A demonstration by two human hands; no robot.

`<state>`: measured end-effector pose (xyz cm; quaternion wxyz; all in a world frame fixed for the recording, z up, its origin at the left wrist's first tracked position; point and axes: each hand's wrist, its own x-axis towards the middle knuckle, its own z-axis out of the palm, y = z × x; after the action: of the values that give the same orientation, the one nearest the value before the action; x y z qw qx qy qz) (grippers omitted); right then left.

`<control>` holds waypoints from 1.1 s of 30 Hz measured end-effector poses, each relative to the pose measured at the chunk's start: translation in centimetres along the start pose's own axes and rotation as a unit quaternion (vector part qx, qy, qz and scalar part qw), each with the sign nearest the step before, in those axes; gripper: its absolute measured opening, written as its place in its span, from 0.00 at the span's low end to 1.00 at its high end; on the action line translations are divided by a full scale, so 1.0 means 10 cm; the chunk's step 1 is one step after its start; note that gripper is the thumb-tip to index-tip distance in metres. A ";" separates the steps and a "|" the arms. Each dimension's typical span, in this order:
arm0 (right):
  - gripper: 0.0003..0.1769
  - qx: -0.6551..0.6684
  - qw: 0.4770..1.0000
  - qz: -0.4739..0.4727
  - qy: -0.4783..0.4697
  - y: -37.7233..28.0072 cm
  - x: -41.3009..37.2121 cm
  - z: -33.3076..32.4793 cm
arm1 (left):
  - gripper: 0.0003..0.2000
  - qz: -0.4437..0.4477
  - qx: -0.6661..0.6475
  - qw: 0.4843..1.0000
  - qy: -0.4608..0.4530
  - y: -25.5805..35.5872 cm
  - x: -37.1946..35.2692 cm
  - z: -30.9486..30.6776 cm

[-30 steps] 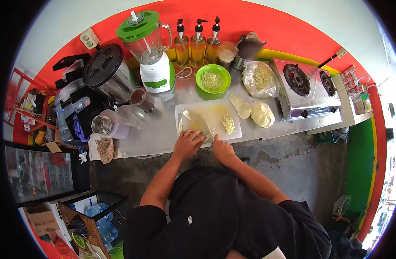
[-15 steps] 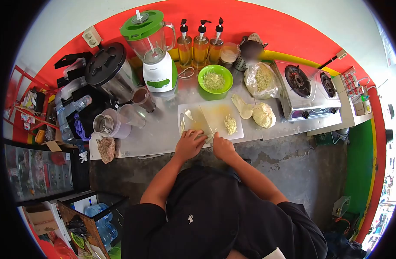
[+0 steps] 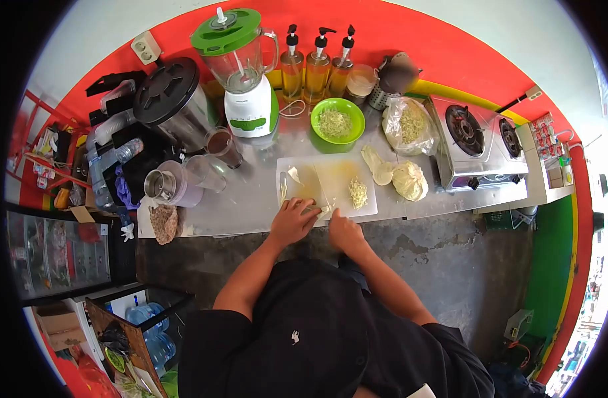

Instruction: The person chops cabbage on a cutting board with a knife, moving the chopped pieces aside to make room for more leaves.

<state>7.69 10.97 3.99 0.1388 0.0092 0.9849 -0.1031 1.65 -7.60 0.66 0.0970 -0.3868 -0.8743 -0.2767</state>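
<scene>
Here at the front edge of the counter [image 3: 251, 205], the white cutting board [image 3: 337, 166] lies close to the body, within easy reach of both arms. The left hand [image 3: 292, 223] is palm down over its near edge, fingers bent and a little spread, fingertips by the pale cabbage pieces [image 3: 326, 213], apparently to steady them; how firmly they press, the view can't tell. And the right hand [image 3: 346, 233] is closed round what looks like the handle of a knife [image 3: 325, 192], its thin blade slanting away across the board, probably so the edge meets the pieces beside those fingertips. The grip itself is hidden beneath the knuckles.

The shredded heap [image 3: 357, 192] sits towards the board's right edge, apart from the blade, which leaves room for cutting. Just off that edge, loose leaves [image 3: 377, 165] and the cabbage head [image 3: 410, 182] wait handily, with the green bowl [image 3: 338, 143] of shreds behind the board.
</scene>
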 end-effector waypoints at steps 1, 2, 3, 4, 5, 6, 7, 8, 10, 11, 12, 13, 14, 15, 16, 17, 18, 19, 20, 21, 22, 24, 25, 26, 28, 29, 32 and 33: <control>0.19 -0.002 1.000 -0.003 0.000 -0.02 -0.03 -0.01 | 0.12 0.003 0.008 1.000 0.000 -0.01 0.00 0.01; 0.20 0.012 0.999 0.013 -0.037 -0.03 -0.08 -0.01 | 0.12 0.006 0.015 1.000 -0.001 -0.01 -0.01 0.03; 0.22 0.026 0.996 0.030 -0.074 -0.04 -0.11 -0.01 | 0.12 0.002 0.014 1.000 0.000 -0.02 -0.02 0.04; 0.22 0.023 0.996 0.028 -0.077 -0.04 -0.08 0.03 | 0.12 0.003 0.013 1.000 -0.002 -0.03 -0.02 0.05; 0.23 0.027 0.998 0.024 -0.059 -0.03 -0.03 0.08 | 0.12 0.003 0.012 1.000 -0.004 -0.04 -0.03 0.06; 0.24 0.032 0.998 0.020 -0.041 -0.04 0.02 0.08 | 0.12 -0.001 0.012 1.000 -0.003 -0.03 -0.01 0.05; 0.24 0.032 0.998 0.018 -0.044 -0.03 0.07 0.08 | 0.12 -0.001 0.006 1.000 -0.005 -0.02 0.00 0.02; 0.25 0.038 0.998 0.017 -0.046 -0.01 0.12 0.06 | 0.11 0.001 0.001 1.000 -0.008 0.00 -0.01 0.00; 0.25 0.048 0.998 0.017 -0.044 -0.02 0.12 0.01 | 0.11 0.000 -0.001 1.000 -0.008 0.01 -0.01 -0.02; 0.24 0.039 0.998 0.022 -0.049 -0.03 0.09 -0.02 | 0.11 -0.002 -0.004 1.000 -0.005 0.01 0.00 -0.02; 0.23 0.029 0.998 0.027 -0.055 -0.04 0.05 -0.05 | 0.11 0.000 -0.004 1.000 -0.005 0.00 0.01 -0.02; 0.23 0.029 0.998 0.028 -0.055 -0.06 0.00 -0.07 | 0.11 0.003 0.000 1.000 -0.003 -0.01 0.00 -0.01; 0.22 0.032 0.997 0.037 -0.066 -0.09 -0.06 -0.07 | 0.11 0.005 0.002 1.000 -0.001 -0.01 0.00 0.00; 0.22 0.034 0.995 0.046 -0.077 -0.10 -0.09 -0.07 | 0.11 0.006 -0.001 1.000 0.000 -0.02 -0.01 0.01; 0.22 0.032 0.995 0.048 -0.077 -0.10 -0.07 -0.02 | 0.11 0.006 0.007 1.000 -0.006 -0.03 -0.01 0.02; 0.21 0.038 0.996 0.049 -0.064 -0.10 -0.04 0.06 | 0.11 0.007 0.015 1.000 -0.013 -0.03 -0.01 0.03; 0.20 0.044 0.997 0.049 -0.051 -0.10 -0.02 0.08 | 0.11 0.007 0.013 1.000 -0.013 -0.01 0.00 0.03; 0.20 0.045 0.996 0.050 -0.051 -0.08 0.01 0.07 | 0.12 0.002 0.009 1.000 -0.014 0.00 0.00 0.02; 0.20 0.046 0.997 0.043 -0.047 -0.06 0.06 0.07 | 0.12 -0.001 0.006 1.000 -0.016 0.00 0.00 0.00; 0.19 0.048 0.997 0.037 -0.043 -0.07 0.07 0.02 | 0.12 0.003 0.006 1.000 -0.020 0.00 -0.01 0.00; 0.19 0.052 0.997 0.041 -0.042 -0.07 0.04 -0.02 | 0.12 0.001 0.002 1.000 -0.010 0.01 -0.01 0.00; 0.19 0.078 0.992 0.043 -0.086 -0.05 0.00 -0.13 | 0.12 0.005 -0.003 1.000 -0.001 0.00 0.00 0.00; 0.19 0.078 0.992 0.046 -0.085 -0.06 -0.02 -0.14 | 0.12 0.003 0.000 1.000 -0.003 0.00 -0.01 0.00; 0.19 0.080 0.991 0.050 -0.092 -0.07 -0.06 -0.13 | 0.12 -0.001 0.002 1.000 -0.004 0.01 -0.01 0.01; 0.18 0.079 0.990 0.054 -0.101 -0.07 -0.07 -0.10 | 0.12 0.001 0.004 1.000 -0.006 -0.01 -0.02 0.03; 0.18 0.086 0.989 0.064 -0.101 -0.08 -0.04 -0.06 | 0.12 0.001 0.010 1.000 -0.009 -0.01 -0.02 0.04; 0.17 0.096 0.990 0.059 -0.081 -0.06 0.03 -0.05 | 0.12 0.002 0.004 1.000 -0.007 0.00 -0.02 0.02; 0.16 0.098 0.992 0.049 -0.061 -0.06 0.02 -0.07 | 0.12 0.004 0.005 1.000 -0.010 0.01 -0.03 0.01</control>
<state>7.29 10.54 4.69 0.2021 0.0649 0.9581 -0.1923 1.91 -7.66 0.50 0.0916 -0.3924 -0.8751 -0.2681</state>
